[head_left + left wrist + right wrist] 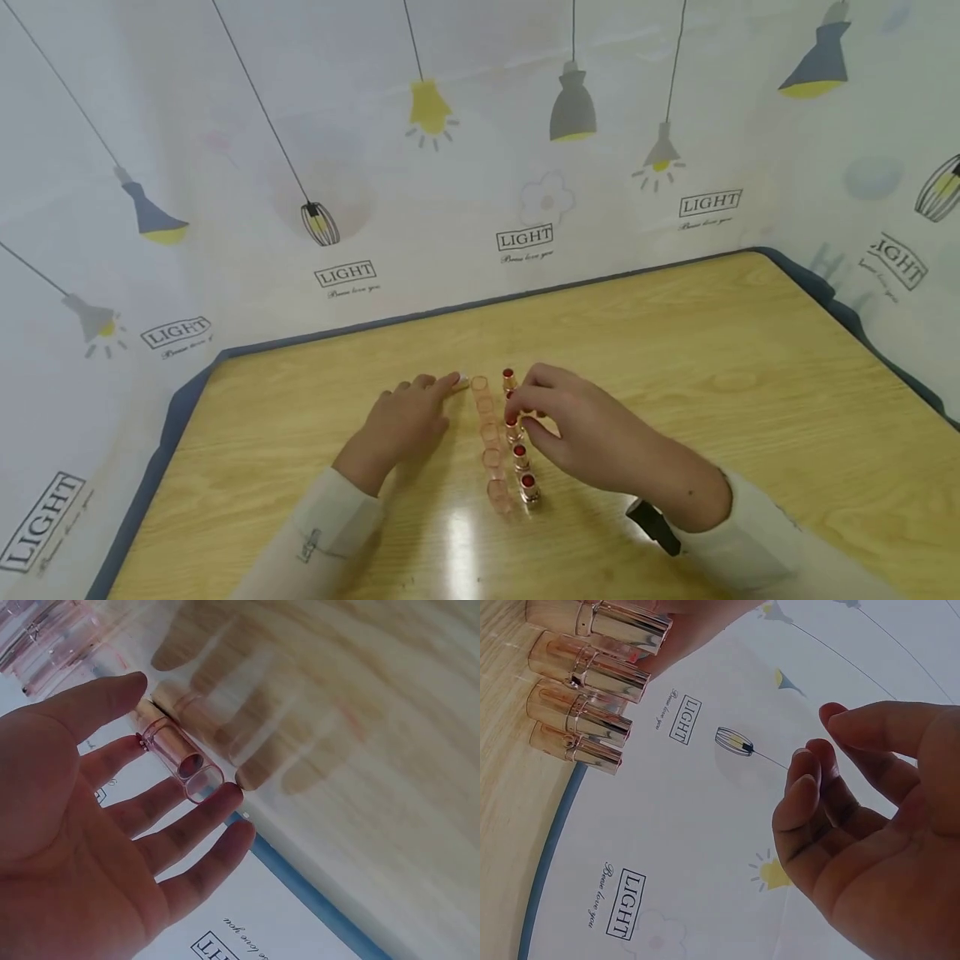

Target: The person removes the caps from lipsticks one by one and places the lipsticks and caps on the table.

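Note:
Lipsticks with red tips and shiny rose-gold tubes stand in a row; the nearest lipstick (pixel 528 487) is in plain sight. To their left runs a row of clear pinkish caps (pixel 491 458). My right hand (pixel 581 425) is above the far part of the lipstick row, partly covering it. Its fingers curl loosely with nothing between them in the right wrist view. On the left of the caps, my left hand (pixel 405 425) has its fingers spread and relaxed. The left wrist view has a lipstick under a clear cap (pixel 180 754) just beyond those fingers.
Wood-grain table (pixel 300 400) lies under both rows, with a dark blue edge at the back and sides. A white wall covering (pixel 450 192) printed with lamps stands behind it. Beside the right sleeve is a black object (pixel 654 525).

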A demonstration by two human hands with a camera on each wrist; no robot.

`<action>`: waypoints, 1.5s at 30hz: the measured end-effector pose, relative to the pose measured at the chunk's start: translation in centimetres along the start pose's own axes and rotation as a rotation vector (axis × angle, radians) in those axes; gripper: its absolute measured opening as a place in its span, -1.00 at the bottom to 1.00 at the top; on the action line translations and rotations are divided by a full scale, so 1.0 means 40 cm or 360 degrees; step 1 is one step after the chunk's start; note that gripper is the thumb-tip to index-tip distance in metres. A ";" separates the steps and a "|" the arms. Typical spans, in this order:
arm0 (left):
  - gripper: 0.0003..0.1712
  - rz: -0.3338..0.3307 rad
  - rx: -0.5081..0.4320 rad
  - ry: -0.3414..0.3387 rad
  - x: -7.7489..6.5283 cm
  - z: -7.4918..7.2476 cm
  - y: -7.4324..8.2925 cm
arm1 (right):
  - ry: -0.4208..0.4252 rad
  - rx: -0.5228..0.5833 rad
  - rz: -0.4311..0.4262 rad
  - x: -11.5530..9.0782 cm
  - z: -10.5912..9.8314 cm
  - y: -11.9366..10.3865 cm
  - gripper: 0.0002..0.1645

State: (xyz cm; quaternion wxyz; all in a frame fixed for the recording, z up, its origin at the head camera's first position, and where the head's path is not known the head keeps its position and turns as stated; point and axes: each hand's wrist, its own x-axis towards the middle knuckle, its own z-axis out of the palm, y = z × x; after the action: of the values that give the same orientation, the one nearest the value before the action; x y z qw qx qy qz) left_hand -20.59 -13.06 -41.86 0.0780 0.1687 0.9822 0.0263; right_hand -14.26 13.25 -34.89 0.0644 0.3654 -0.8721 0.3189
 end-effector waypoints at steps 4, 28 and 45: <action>-0.41 0.0002 0.0053 0.0073 -0.010 -0.001 -0.003 | -0.0016 -0.0017 0.0026 0.002 0.001 -0.005 -0.85; -0.54 0.0045 0.0079 0.0428 -0.073 0.012 -0.029 | -0.0037 -0.0089 0.0126 -0.001 0.010 -0.014 -0.90; -0.36 0.0200 -0.0087 0.0997 -0.176 -0.049 0.022 | -0.0020 -0.0118 0.0166 0.003 0.014 -0.016 -0.91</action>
State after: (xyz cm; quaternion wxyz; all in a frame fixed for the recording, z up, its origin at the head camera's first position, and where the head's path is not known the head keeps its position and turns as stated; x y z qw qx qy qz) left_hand -14.06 -14.64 -38.85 -0.2256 0.2106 0.9450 0.1081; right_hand -13.85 12.51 -34.95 0.0556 0.3190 -0.9016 0.2870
